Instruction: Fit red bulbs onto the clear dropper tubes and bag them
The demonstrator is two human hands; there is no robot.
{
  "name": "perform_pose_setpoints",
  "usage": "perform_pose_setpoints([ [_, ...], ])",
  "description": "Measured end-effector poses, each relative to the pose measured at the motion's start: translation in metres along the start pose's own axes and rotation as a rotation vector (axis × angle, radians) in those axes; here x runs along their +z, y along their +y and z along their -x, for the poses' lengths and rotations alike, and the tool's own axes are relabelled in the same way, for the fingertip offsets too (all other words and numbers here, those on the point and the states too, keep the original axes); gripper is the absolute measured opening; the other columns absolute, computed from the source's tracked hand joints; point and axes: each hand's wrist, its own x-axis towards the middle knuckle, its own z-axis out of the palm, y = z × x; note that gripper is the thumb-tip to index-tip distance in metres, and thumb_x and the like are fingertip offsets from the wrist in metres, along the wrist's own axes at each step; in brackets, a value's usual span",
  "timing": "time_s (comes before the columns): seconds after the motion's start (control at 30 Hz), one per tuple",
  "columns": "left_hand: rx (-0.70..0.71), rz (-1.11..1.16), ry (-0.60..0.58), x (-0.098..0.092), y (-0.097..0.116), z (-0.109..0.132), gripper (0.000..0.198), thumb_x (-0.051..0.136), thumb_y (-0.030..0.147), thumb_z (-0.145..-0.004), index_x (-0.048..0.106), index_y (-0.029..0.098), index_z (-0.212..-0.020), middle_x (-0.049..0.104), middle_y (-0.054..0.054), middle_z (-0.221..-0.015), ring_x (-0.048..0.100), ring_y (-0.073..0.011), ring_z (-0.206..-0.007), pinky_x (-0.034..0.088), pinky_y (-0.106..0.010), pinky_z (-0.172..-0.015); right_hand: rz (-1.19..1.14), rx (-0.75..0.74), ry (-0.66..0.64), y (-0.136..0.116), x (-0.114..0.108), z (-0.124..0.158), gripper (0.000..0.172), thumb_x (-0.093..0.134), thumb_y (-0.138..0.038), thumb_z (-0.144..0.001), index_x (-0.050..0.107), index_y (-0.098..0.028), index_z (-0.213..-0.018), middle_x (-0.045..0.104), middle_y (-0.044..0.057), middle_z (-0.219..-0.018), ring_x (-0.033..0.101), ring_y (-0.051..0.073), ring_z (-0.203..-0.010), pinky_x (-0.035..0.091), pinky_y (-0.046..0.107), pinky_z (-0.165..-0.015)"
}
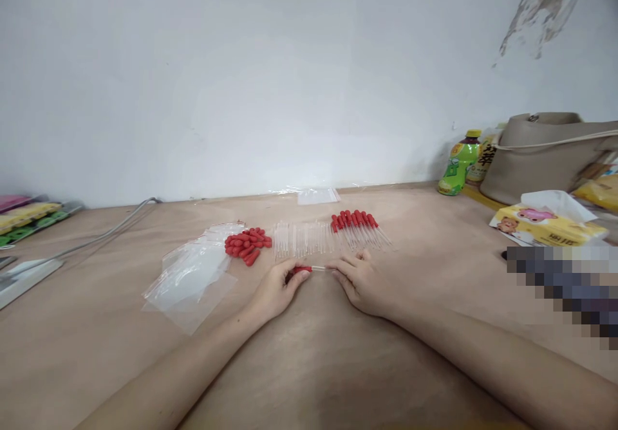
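One red bulb (303,268) sits in the left hand (277,289), grip pinched around it, in line with a clear tube (318,268) whose other end the right hand (361,283) pinches, low over the bench (313,365). Just beyond, loose tubes (304,238) lie across the way to the wall (290,95), red-topped tubes (357,219) to their right, heaped bulbs (246,243) and clear bags (193,282) leftward; far right, a green bottle (455,167).

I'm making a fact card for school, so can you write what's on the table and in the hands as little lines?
Left hand: holds a red bulb
Right hand: at the far end of a clear tube; grip unclear
Pile: loose red bulbs
Middle row: bare clear tubes
Right row: red-topped tubes
Left of pile: clear plastic bags
Near wall: green bottle
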Motion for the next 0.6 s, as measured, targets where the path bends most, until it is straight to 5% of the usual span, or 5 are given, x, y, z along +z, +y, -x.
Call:
perform_pose_setpoints([
  [0.27, -0.067, 0.172, -0.035, 0.0031, 0.001, 0.0001, 0.021, 0.049, 0.033, -0.082, 0.058, 0.016, -0.089, 0.061, -0.001, -0.078, 0.053, -0.0127, -0.067, 0.041, -0.023, -0.059, -0.073, 0.009, 0.007, -0.0029, -0.0032, -0.002, 0.022, 0.04, -0.021, -0.087, 0.058, -0.02, -0.101, 0.063, 0.003, -0.085, 0.051, 0.013, -0.07, 0.027, 0.03, -0.071],
  [0.6, 0.011, 0.138, -0.148, 0.0003, 0.0026, 0.0055, 0.018, 0.045, 0.028, -0.085, 0.06, 0.017, -0.087, 0.062, -0.001, -0.08, 0.055, -0.0131, -0.074, 0.042, -0.023, -0.067, -0.253, -0.031, -0.136, 0.0069, -0.01, -0.0047, 0.026, 0.041, -0.02, -0.087, 0.059, -0.027, -0.105, 0.062, 0.001, -0.085, 0.051, 0.011, -0.07, 0.024, 0.031, -0.073],
])
